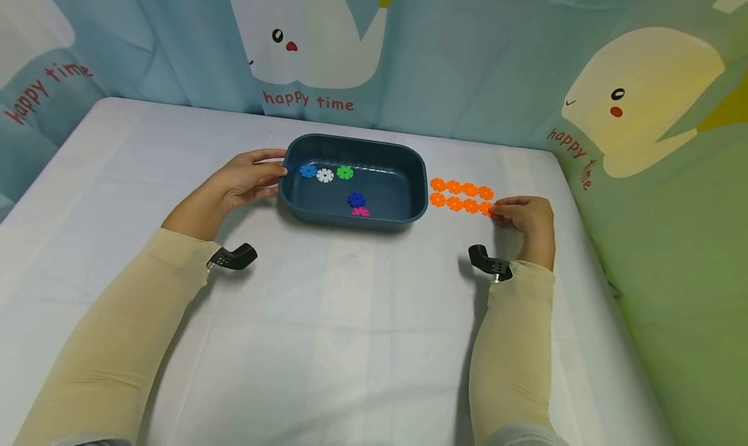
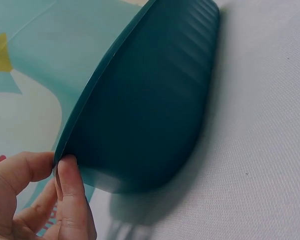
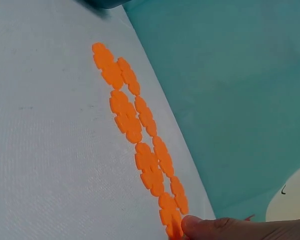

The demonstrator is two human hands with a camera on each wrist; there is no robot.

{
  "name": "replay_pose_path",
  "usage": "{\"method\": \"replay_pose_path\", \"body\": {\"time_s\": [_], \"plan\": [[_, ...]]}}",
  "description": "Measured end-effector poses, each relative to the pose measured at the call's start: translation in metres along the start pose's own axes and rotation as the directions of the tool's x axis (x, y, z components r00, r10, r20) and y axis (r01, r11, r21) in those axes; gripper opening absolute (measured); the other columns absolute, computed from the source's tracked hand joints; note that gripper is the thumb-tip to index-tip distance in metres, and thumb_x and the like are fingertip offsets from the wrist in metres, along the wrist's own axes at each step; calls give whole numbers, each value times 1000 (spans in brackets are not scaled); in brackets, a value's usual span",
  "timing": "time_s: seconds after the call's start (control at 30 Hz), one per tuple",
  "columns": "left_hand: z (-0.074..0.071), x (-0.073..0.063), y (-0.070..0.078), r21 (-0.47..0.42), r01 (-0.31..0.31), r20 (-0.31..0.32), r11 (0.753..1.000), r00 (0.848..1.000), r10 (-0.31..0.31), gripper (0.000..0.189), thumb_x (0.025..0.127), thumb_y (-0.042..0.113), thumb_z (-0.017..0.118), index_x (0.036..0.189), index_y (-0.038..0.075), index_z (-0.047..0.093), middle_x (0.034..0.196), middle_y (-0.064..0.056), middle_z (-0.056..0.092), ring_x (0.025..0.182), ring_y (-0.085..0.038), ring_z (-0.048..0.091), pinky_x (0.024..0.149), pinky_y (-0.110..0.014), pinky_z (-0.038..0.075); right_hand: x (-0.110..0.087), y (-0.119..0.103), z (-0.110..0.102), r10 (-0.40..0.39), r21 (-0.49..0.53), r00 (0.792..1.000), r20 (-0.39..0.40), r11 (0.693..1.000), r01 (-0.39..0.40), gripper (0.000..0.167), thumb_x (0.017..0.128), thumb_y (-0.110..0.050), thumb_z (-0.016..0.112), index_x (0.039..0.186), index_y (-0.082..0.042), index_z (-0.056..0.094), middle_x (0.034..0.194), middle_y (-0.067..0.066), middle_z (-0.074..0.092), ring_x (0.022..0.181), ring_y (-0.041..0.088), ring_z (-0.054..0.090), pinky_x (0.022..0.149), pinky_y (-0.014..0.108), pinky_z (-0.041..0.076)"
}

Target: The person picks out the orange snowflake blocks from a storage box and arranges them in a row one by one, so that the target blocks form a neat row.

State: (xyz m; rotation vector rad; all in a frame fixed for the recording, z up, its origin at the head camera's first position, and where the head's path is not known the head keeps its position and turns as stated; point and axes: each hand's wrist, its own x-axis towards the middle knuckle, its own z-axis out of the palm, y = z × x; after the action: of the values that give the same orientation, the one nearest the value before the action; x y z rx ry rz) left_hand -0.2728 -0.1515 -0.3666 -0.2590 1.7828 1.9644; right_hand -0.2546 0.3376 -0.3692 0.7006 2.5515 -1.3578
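Note:
A dark teal plastic basin (image 1: 356, 220) stands on the table in the head view. My left hand (image 1: 248, 176) holds its left end, and in the left wrist view thumb and fingers (image 2: 72, 200) pinch the rim of the basin (image 2: 140, 110). To the right of the basin lie several orange snowflake discs (image 1: 454, 187) in two rows of equal length. My right hand (image 1: 528, 219) pinches the orange disc (image 1: 486, 209) at the right end of the nearer row. In the right wrist view the thumb (image 3: 194, 225) touches that disc's edge; the other fingers are mostly hidden.
Inside the basin lie light blue (image 1: 308, 171), white (image 1: 324, 175), green (image 1: 345, 173), dark blue (image 1: 356, 200) and pink (image 1: 360, 211) snowflake discs. A white cloth covers the table (image 1: 327, 342). Behind it hangs a printed curtain (image 1: 467, 76). Both wrists carry black camera mounts.

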Motion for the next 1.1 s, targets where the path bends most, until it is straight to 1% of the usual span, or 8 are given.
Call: {"method": "replay_pose_path", "body": {"time_s": [0.2, 0.47, 0.6, 0.67, 0.77, 0.83, 0.93, 1.1], "plan": [[-1, 2, -1, 8, 1, -10, 1000, 1000, -1, 56, 98, 9, 59, 150, 12, 39, 97, 8, 68, 84, -3, 67, 66, -18, 57, -3, -2, 0, 29, -5, 999, -19, 1000, -29, 40, 91, -17, 72, 124, 3, 63, 55, -19, 63, 61, -2, 65, 66, 11, 51], [1, -1, 1, 24, 2, -8, 1000, 1000, -2, 57, 98, 10, 60, 151, 11, 39, 95, 9, 69, 84, -2, 68, 66, -18, 57, -4, -4, -1, 9, 12, 999, -34, 1000, -8, 40, 90, -15, 72, 124, 4, 63, 56, -19, 63, 60, -2, 64, 65, 13, 52], [0, 0, 0, 23, 4, -13, 1000, 1000, -3, 57, 98, 10, 60, 151, 12, 39, 97, 8, 68, 85, -2, 67, 67, -19, 57, -5, -6, -1, 5, 4, 999, -51, 1000, -5, 42, 90, -18, 72, 126, 2, 62, 57, -20, 62, 61, -3, 63, 66, 13, 52], [0, 0, -1, 26, 8, -18, 1000, 1000, -7, 57, 98, 11, 60, 151, 12, 39, 99, 8, 68, 85, -2, 67, 68, -19, 57, -5, -7, -1, -2, 31, 998, -59, 1000, 4, 42, 91, -20, 71, 126, 2, 62, 60, -19, 62, 61, -2, 64, 66, 13, 53], [-1, -1, -1, 30, 12, -22, 999, 1000, -11, 57, 98, 11, 59, 151, 13, 39, 100, 8, 67, 86, -2, 67, 69, -19, 57, -6, -12, 2, -29, 87, 996, -79, 996, 36, 42, 92, -21, 69, 125, 3, 62, 70, -16, 63, 64, 0, 67, 67, 16, 56], [-1, -1, -1, 24, 14, -18, 1000, 1000, -13, 57, 98, 12, 60, 151, 13, 39, 101, 8, 67, 87, -2, 67, 69, -19, 58, -7, -16, 4, -49, 99, 994, -94, 993, 58, 42, 94, -24, 67, 125, 4, 62, 79, -12, 63, 67, 2, 68, 69, 18, 57], [-2, 0, -1, 5, 14, -10, 1000, 1000, -14, 57, 98, 12, 60, 151, 12, 39, 101, 8, 67, 87, -2, 67, 69, -19, 58, -10, -22, 8, -90, 73, 989, -115, 992, 99, 43, 95, -27, 66, 125, 2, 63, 90, -7, 63, 70, 2, 68, 72, 19, 57], [-2, 0, -2, -5, 9, 10, 1000, 1000, -9, 58, 98, 12, 60, 152, 12, 38, 103, 8, 66, 90, -3, 66, 70, -19, 57, -18, -35, 14, -188, 21, 973, -132, 981, 192, 43, 95, -31, 65, 125, -1, 65, 99, -5, 66, 72, -1, 67, 71, 15, 56]]}}
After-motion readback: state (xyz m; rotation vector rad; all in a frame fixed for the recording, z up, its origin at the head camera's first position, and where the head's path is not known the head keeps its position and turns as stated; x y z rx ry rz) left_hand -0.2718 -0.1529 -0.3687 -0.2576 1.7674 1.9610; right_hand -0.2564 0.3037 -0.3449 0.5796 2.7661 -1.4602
